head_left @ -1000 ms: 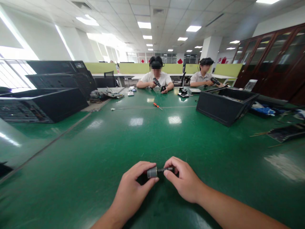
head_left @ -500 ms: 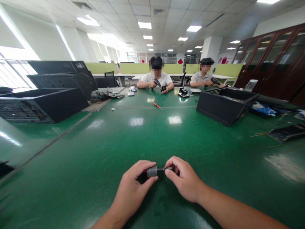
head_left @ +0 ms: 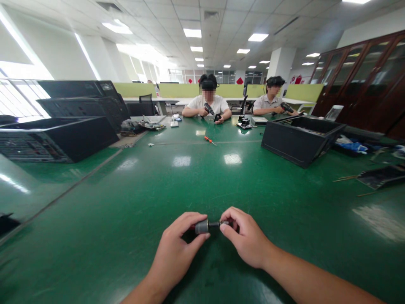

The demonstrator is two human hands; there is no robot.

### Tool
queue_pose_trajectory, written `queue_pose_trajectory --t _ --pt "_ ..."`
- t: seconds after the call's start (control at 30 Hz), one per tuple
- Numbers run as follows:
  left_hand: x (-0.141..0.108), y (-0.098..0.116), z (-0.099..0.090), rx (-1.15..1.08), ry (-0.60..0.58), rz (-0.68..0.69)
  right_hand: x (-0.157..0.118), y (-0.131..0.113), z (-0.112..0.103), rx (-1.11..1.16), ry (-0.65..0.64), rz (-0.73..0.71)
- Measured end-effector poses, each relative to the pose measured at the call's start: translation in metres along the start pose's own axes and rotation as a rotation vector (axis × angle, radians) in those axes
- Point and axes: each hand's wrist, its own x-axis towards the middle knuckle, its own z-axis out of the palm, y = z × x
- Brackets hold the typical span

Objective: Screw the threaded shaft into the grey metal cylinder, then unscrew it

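Low in the middle of the head view, my left hand (head_left: 180,242) is closed around a grey metal cylinder (head_left: 201,227). A bit of dark red shows at its left end, mostly hidden by the fingers. From the cylinder's right side a thin dark shaft (head_left: 214,224) sticks out, lying level. My right hand (head_left: 245,232) pinches the far end of that shaft, where a small ridged metallic piece shows between thumb and fingers. The exact kind of the part is too small to tell. Both hands are just over the green table (head_left: 152,181).
An orange-handled screwdriver (head_left: 209,139) lies farther out. Computer cases stand at left (head_left: 63,141) and right (head_left: 294,141). Across the table, two people (head_left: 207,103) (head_left: 272,101) hold power drills. Loose parts (head_left: 142,124) lie at the back left, and metal pieces (head_left: 379,175) at the right.
My right fingers have shifted very slightly at the shaft's end. My left hand and the cylinder stay where they were.
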Motion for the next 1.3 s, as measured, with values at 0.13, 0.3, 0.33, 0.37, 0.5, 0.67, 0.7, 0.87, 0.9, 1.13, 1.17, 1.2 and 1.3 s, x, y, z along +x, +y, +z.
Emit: queue_pose_trajectory --t 0.13,0.3,0.33,0.37,0.5,0.67,0.7,0.87,0.9,1.13,1.17,1.2,1.3 --pt "0.0009 0.0001 -0.0005 0.008 0.009 0.001 -0.0006 -0.0008 -0.0002 -0.001 0.004 0.005" --pt "0.0001 0.0003 -0.0002 0.015 0.018 0.008 0.0005 -0.0006 -0.0003 0.001 0.001 0.006" --pt "0.0001 0.0005 -0.0002 0.016 0.017 0.008 0.0005 -0.0006 -0.0003 -0.001 0.001 0.007" --pt "0.0002 0.0008 -0.0002 0.016 0.015 0.007 0.0005 -0.0006 -0.0004 -0.003 0.001 0.009" --pt "0.0007 0.0014 -0.0003 0.016 0.018 0.008 -0.0003 -0.001 -0.0009 -0.006 0.004 0.011" --pt "0.0003 -0.0004 -0.0002 0.025 0.021 -0.001 -0.0006 -0.0024 -0.0014 -0.006 0.009 0.015" --pt "0.0002 -0.001 -0.0001 0.025 0.022 -0.003 -0.0004 -0.0025 -0.0013 -0.007 0.008 0.017" --pt "0.0005 -0.0037 0.0005 0.021 0.025 -0.012 0.0007 -0.0014 -0.0002 -0.006 0.005 0.026" --pt "0.0005 -0.0037 0.0005 0.022 0.029 -0.013 0.0009 -0.001 -0.0001 -0.005 0.004 0.026" --pt "0.0018 -0.0006 -0.0009 0.015 0.052 -0.008 0.0007 -0.0009 -0.0005 -0.009 0.006 0.026" --pt "0.0019 -0.0003 -0.0009 0.018 0.054 -0.006 0.0006 -0.001 -0.0005 -0.007 0.007 0.024" --pt "0.002 -0.0001 -0.0009 0.022 0.055 -0.005 0.0005 -0.0009 -0.0005 -0.005 0.01 0.021" --pt "0.0019 -0.0004 -0.0007 0.029 0.058 0.002 0.0005 -0.0002 -0.0005 0.004 0.014 0.021"
